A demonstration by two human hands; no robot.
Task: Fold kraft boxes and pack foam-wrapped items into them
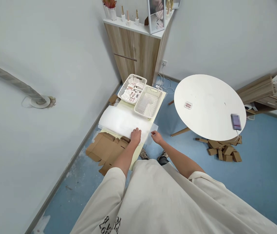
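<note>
A stack of thin white packing sheets (119,119) lies across the narrow pale-yellow table. My left hand (135,136) rests on the near part of the stack, its fingers apart and pressing down on the sheets. Past the table's right edge sticks out a thin translucent sheet (155,127). At its edge my right hand (157,136) is closed in a pinch, with the sheet's edge at the fingertips. Flattened brown cardboard boxes (109,148) lie on the near end of the table, beside my left forearm.
Beyond the stack stand a white basket of printed packets (121,94) and a second basket with clear plastic pieces (158,94). On the right, a round white table (206,100) bears a small printed packet and a phone (236,122). Small cardboard boxes (227,151) lie beneath it.
</note>
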